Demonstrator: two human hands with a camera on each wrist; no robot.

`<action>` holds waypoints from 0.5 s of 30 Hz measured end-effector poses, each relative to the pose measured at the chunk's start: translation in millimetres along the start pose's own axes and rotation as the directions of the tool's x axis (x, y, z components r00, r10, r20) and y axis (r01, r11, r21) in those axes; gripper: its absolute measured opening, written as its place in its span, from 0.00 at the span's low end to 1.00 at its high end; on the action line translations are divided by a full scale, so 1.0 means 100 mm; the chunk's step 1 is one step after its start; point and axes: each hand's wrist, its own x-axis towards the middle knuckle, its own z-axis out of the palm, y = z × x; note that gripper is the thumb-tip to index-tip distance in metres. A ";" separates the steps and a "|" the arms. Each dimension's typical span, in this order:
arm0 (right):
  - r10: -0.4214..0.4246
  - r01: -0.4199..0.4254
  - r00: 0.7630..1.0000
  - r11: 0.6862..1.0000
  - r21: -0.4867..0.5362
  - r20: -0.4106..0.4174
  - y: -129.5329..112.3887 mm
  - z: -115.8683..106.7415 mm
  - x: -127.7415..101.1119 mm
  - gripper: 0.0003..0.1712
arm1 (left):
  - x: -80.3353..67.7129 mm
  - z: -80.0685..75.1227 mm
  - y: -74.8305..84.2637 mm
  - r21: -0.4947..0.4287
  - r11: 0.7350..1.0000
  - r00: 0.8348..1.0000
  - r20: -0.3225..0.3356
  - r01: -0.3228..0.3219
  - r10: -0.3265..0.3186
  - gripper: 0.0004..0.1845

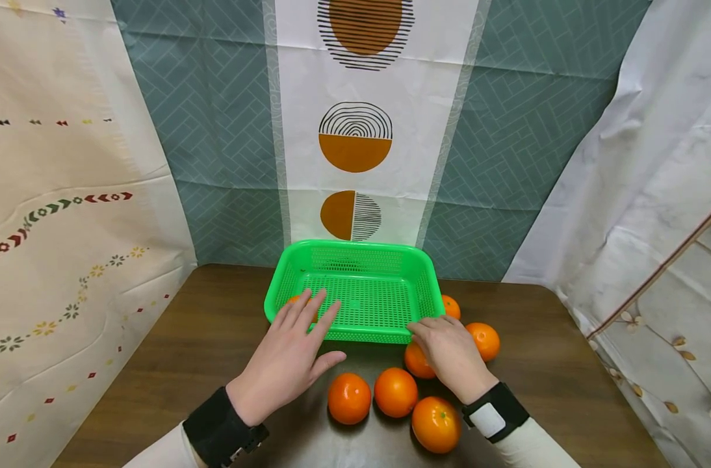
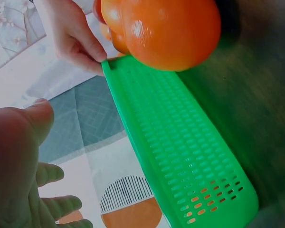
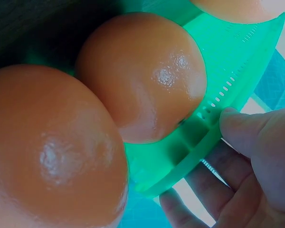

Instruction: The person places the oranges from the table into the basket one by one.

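Two hands meet the basket [image 1: 355, 296] at the table's far middle: our right hand [image 1: 449, 354] pinches its near right corner, left hand [image 1: 288, 357] lies spread across the near left rim.

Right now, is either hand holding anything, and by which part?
The right hand pinches the green basket at its near right rim corner. The left hand hovers open, holding nothing.

Perforated plastic basket [image 1: 355, 296], glossy oranges [image 1: 349, 398]
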 end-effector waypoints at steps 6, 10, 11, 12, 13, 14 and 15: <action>0.003 -0.003 1.000 1.000 0.001 0.013 -0.01 0.00 0.00 0.13 | -0.09 0.01 0.09 -0.019 1.000 1.000 0.017 -0.008 0.009 0.43; 0.005 -0.005 1.000 1.000 -0.001 0.021 -0.01 -0.01 0.00 0.14 | -0.17 0.04 0.15 -0.029 0.999 0.998 0.049 -0.030 0.031 0.42; 0.005 -0.005 1.000 1.000 0.000 0.021 -0.01 -0.01 0.00 0.14 | -0.19 0.05 0.17 -0.026 0.999 0.997 0.065 -0.033 0.034 0.42; 0.004 -0.004 1.000 1.000 0.001 0.019 -0.01 -0.01 0.00 0.14 | -0.21 0.06 0.18 -0.025 0.999 0.996 0.078 -0.037 0.039 0.42; 0.003 -0.003 1.000 1.000 0.003 0.018 -0.01 -0.01 0.00 0.14 | -0.22 0.07 0.20 -0.025 0.999 0.995 0.087 -0.045 0.047 0.42; 0.002 -0.002 1.000 1.000 0.005 0.015 -0.01 -0.01 0.00 0.14 | -0.24 0.09 0.22 -0.024 0.998 0.994 0.094 -0.053 0.055 0.42; 0.001 -0.001 1.000 1.000 0.007 0.012 0.00 -0.01 0.00 0.14 | -0.25 0.10 0.24 -0.027 0.998 0.993 0.099 -0.060 0.062 0.42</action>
